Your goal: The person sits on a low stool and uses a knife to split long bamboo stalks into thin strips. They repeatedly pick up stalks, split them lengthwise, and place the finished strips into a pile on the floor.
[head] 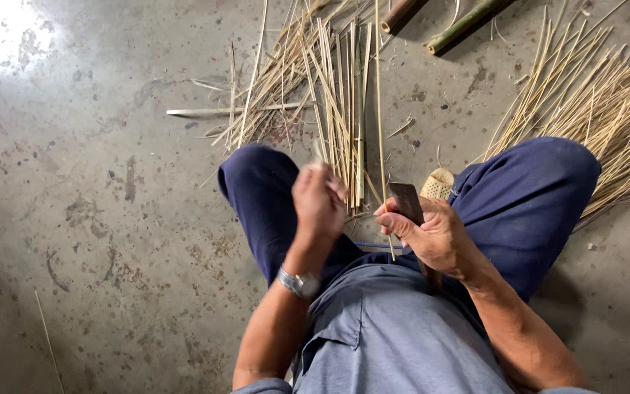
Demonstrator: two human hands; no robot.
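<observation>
My left hand (pixel 319 201) is closed around a thin bamboo strip (pixel 379 109) that runs up and away over the floor. My right hand (pixel 432 233) grips a dark flat knife blade (pixel 407 202), held upright against the strip near my thumb. A watch sits on my left wrist (pixel 299 283). Both hands hover above my knees, which are clad in dark blue trousers (pixel 526 204). The exact spot where blade and strip meet is hidden by my fingers.
A pile of split bamboo strips (pixel 322 80) lies on the concrete floor ahead. A larger fan of thin strips (pixel 599 109) spreads at the right. Two bamboo culms (pixel 461 25) lie at the top. A woven object (pixel 439 184) sits by my right knee.
</observation>
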